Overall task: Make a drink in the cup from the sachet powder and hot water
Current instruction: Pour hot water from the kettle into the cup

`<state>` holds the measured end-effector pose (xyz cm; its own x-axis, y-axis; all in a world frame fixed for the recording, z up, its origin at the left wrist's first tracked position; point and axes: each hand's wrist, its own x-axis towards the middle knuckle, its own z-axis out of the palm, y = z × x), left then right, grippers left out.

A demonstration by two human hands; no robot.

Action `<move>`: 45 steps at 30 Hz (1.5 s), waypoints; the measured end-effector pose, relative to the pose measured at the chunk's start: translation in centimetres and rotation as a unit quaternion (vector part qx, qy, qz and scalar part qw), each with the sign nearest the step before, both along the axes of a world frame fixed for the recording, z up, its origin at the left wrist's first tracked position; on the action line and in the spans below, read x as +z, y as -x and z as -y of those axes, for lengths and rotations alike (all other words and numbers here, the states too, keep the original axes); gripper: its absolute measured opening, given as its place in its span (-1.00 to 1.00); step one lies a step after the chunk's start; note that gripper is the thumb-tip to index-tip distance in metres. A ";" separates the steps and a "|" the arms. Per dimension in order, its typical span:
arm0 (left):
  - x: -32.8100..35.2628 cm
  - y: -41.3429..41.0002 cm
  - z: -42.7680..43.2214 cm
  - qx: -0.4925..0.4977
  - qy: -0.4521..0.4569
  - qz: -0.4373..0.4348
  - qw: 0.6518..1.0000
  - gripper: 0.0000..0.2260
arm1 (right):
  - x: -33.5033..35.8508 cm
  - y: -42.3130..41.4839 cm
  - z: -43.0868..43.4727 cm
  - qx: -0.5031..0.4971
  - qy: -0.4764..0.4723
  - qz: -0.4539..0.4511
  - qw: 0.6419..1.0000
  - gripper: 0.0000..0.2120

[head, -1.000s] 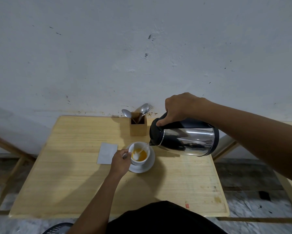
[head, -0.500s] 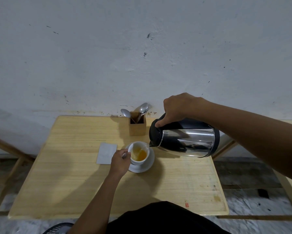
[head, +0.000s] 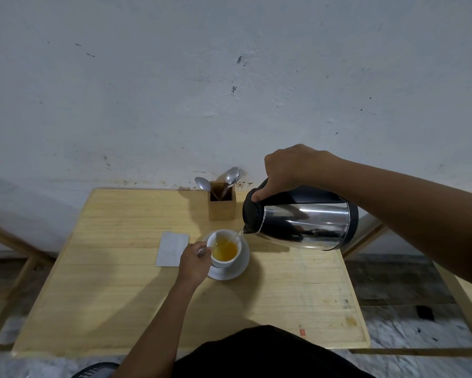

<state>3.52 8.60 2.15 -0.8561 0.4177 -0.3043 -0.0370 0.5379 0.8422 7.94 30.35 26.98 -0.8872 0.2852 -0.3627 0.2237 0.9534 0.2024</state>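
Note:
A white cup stands on a white saucer in the middle of the wooden table. Orange liquid fills part of the cup. My left hand grips the cup's handle on its left side. My right hand holds the black handle of a steel kettle, tipped over to the left. Its spout sits just above the cup's right rim, and a thin stream of water runs into the cup. A flat white sachet lies on the table left of the cup.
A wooden cutlery holder with spoons and a fork stands at the table's back edge, against the white wall. Wooden frames stand to either side of the table. My dark-clothed lap is at the near edge.
The orange liquid in the cup has risen as water keeps pouring. The kettle and both hands have hardly moved.

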 end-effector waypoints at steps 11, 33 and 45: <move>0.0 -0.1 0.0 -0.004 0.005 -0.009 1.000 -0.79 | 1.0 0.3 -0.2 0.002 0.003 0.007 1.000 -0.38; 0.2 -0.1 0.1 -0.005 0.009 -0.008 1.000 -0.78 | -0.9 -0.7 -0.5 -0.011 0.019 -0.011 1.000 -0.37; 0.3 -0.1 0.1 0.003 0.018 0.011 1.000 -0.75 | -3.0 -2.0 -1.0 -0.014 0.036 -0.022 0.999 -0.39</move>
